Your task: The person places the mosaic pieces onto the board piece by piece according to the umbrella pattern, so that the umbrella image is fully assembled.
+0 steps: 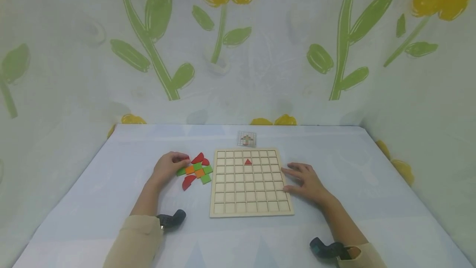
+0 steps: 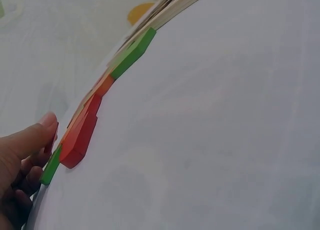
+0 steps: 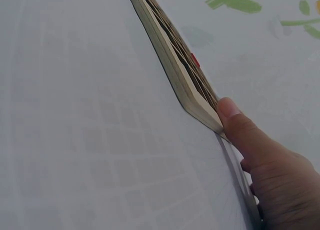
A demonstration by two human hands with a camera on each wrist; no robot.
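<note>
My left hand (image 1: 169,169) pinches a small red piece (image 2: 54,138) between thumb and fingers, at the left end of a group of flat coloured pieces. In that group lie red rounded pieces (image 1: 189,182), green squares (image 1: 205,178) and orange squares (image 1: 199,173). To their right is a square wooden grid board (image 1: 212,210), with one red triangle (image 1: 248,162) in a cell of its upper part. My right hand (image 1: 306,182) rests at the board's right edge, its fingers spread and relaxed. In the right wrist view its thumb (image 3: 230,109) touches the board's edge.
A small clear card (image 1: 247,139) with a printed grid and figure lies just behind the board. Pale cloth covers the table (image 1: 238,243). A flower-patterned curtain (image 1: 267,73) stands behind and at both sides.
</note>
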